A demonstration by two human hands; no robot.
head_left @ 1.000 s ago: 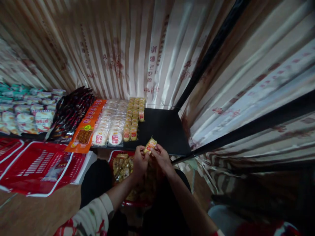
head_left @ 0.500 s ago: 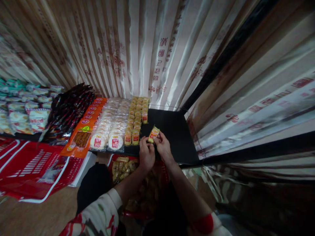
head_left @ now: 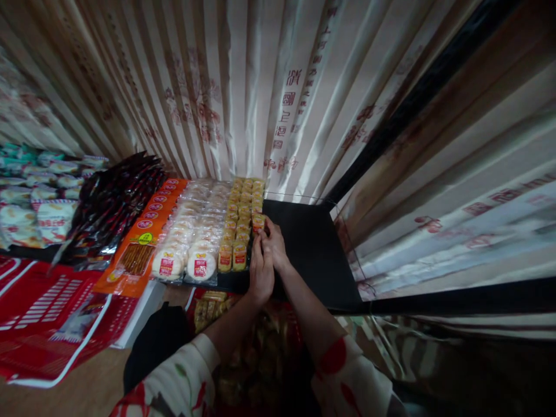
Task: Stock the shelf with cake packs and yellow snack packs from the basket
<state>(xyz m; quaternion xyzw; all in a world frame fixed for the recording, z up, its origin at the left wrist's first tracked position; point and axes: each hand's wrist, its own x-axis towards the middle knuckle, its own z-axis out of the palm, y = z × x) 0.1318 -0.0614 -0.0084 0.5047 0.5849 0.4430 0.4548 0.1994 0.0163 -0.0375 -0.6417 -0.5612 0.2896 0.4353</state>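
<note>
Yellow snack packet [head_left: 259, 222] stands at the near end of the rightmost column of like packets, on the black shelf [head_left: 315, 255]. Right hand [head_left: 275, 242]: fingers drawn narrow against the packet's right side; firm grip or mere contact, cannot tell. Left hand [head_left: 260, 267]: fingers together, tips just below the packet and meeting the right hand; whether they bear its weight is hidden.

Principal risk, in my judgement: an uneven push could skew or topple the yellow column [head_left: 255, 200] behind, since the wrappers look slick and soft. Second: the left hand lies close beside the front packet of the adjoining column [head_left: 239, 256] and could knock it sideways on withdrawal. Third: release before the packet is seated could let it tip forward, possibly over the shelf's front edge towards the loose packets [head_left: 208, 310] below.
</note>
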